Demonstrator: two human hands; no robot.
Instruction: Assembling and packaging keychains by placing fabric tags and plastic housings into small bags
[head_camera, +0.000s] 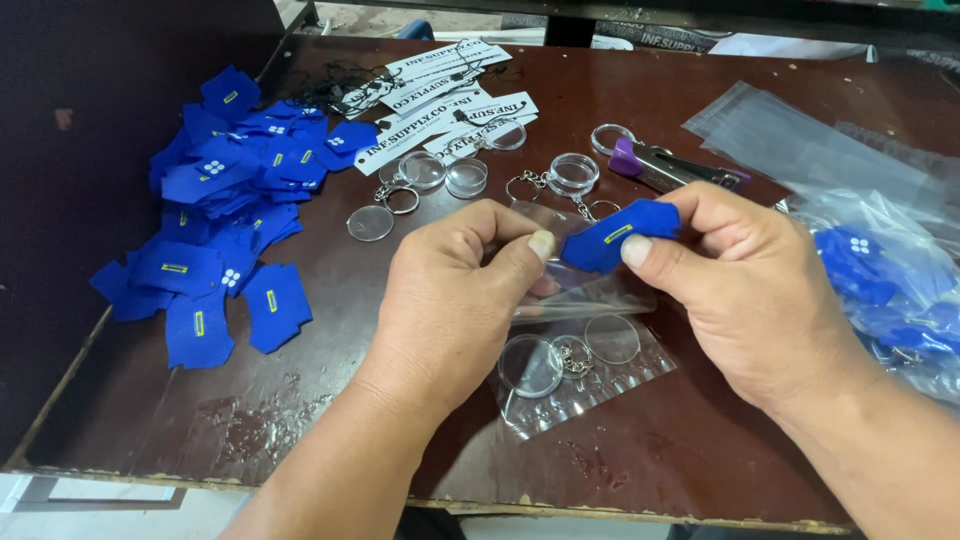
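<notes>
Both hands up over the middle of the brown worktable (700, 440), forearms coming in from the bottom edge, wrists angled toward each other.

Right hand (745, 290): back of hand to the camera, thumb and forefinger pinched on a small blue shirt-shaped fabric piece (618, 235) with a yellow mark on it. Other fingers curled under. The piece sits just above table centre, held off the surface between the two hands.

Left hand (455, 295): knuckles up, thumb tip pressed against the left end of the same blue piece, fingers closed around the mouth of a clear plastic sleeve (580, 300). The sleeve trails down onto the table under the hands.

On the table just below the hands: a clear bag (585, 385) with round clear keychain shells and a ring inside.

Left of the hands: a pile of blue fabric pieces (225, 215). Behind: loose clear keychain discs (465, 177), white printed card tags (450, 100), and a purple-handled tool (670, 165). Right edge: plastic bags with more blue pieces (880, 270).
</notes>
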